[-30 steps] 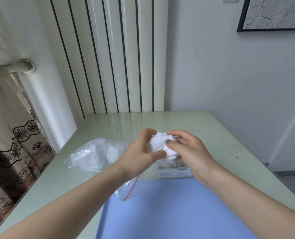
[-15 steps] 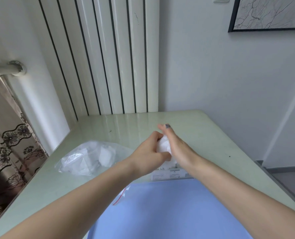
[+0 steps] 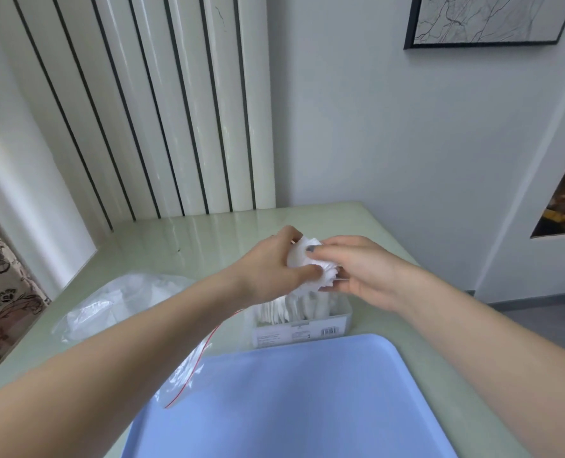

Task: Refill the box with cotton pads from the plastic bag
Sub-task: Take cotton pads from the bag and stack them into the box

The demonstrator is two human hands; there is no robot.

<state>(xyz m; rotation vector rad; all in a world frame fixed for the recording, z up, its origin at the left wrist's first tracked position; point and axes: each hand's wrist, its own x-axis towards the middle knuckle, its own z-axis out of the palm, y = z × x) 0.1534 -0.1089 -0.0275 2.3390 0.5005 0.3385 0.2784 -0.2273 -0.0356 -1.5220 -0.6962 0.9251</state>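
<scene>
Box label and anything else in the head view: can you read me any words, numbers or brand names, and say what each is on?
Nothing is readable.
Clear box, front label: several lines of print and a barcode at its right end, all too small and blurred to read.
Plastic bag: no print visible.
Blue tray: no markings visible.
Framed picture: line pattern only, no text.

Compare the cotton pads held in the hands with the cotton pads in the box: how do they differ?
The held pads are up in the air, pinched between the left hand and right hand; the boxed pads stand on edge inside the clear box. The held pads fan out unevenly; the boxed pads sit in a row. Both are white.
</scene>
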